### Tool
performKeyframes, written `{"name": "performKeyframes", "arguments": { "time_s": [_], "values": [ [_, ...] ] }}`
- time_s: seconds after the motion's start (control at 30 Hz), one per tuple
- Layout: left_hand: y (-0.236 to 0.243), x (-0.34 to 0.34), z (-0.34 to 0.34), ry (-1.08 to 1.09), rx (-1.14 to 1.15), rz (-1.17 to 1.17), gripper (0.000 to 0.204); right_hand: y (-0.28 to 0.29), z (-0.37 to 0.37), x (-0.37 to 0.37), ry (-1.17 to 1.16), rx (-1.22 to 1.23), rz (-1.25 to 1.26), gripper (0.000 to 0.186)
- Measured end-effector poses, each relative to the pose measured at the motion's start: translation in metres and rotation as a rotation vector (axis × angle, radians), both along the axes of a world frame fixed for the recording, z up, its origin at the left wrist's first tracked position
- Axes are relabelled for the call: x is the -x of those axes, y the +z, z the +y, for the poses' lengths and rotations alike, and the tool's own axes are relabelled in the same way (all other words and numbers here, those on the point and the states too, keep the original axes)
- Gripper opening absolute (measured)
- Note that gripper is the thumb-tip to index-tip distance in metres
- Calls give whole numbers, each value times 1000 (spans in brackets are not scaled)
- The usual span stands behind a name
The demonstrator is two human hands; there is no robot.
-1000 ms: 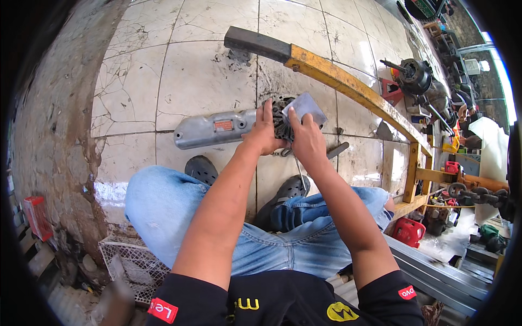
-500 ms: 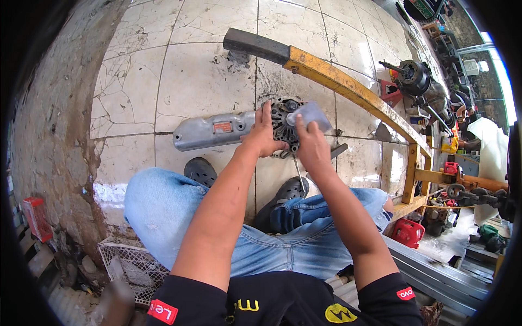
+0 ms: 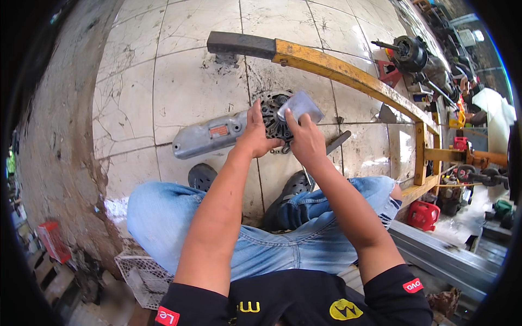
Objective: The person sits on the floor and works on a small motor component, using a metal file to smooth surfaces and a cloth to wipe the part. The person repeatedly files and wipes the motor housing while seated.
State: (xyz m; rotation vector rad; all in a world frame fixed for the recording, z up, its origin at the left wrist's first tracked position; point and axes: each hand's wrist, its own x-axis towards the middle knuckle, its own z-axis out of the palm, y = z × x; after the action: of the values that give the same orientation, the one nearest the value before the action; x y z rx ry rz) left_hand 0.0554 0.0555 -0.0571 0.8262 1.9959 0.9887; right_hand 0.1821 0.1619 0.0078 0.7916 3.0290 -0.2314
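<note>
On the tiled floor between my feet lies a round, vented metal part that looks like an alternator [image 3: 278,129]. Its left edge is gripped by my left hand [image 3: 257,135], thumb at the near side and fingers at the far side. My right hand [image 3: 308,142] pinches a thin grey sheet [image 3: 305,105] with the index finger laid over it. That sheet rests over the alternator's upper right and hides part of it. Left of my left hand sits a long grey metal cover [image 3: 198,137] with an orange label.
A yellow steel hoist arm [image 3: 348,70] with a dark end crosses beyond the work. A dark flat bar [image 3: 338,141] lies right of my right hand. Machinery [image 3: 410,54] and a red container [image 3: 423,215] stand at right; a white crate [image 3: 144,277] is near left.
The view has shifted slightly. My right hand has slid the grey sheet a little left across the alternator, covering more of its face. My left hand keeps its hold.
</note>
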Motion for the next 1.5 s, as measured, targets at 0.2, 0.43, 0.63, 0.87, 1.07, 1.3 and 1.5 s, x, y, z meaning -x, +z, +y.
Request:
{"name": "performKeyframes", "arguments": {
  "time_s": [0.2, 0.43, 0.63, 0.87, 1.07, 1.3, 1.5],
  "values": [
    [0, -3, -1, 0, 0, 4, 144, -1, 1, -35, -115, 69, 130, 65],
    [6, -4, 3, -41, -16, 30, 145, -4, 0, 0, -104, 39, 144, 65],
    [-6, 4, -3, -45, -54, 47, 144, -9, -20, -14, -57, 60, 64, 62],
    [-5, -1, 0, -31, -56, -24, 143, -10, -15, -5, -79, 56, 121, 60],
    [-3, 2, 1, -34, -87, -17, 143, -6, -11, 0, -96, 96, 166, 63],
    [-4, 0, 0, -20, -89, -32, 143, -8, -16, -8, -107, 154, 140, 66],
    [-6, -2, 0, -47, -72, 59, 142, -5, -17, -11, -125, 161, 104, 64]
  ]
}}
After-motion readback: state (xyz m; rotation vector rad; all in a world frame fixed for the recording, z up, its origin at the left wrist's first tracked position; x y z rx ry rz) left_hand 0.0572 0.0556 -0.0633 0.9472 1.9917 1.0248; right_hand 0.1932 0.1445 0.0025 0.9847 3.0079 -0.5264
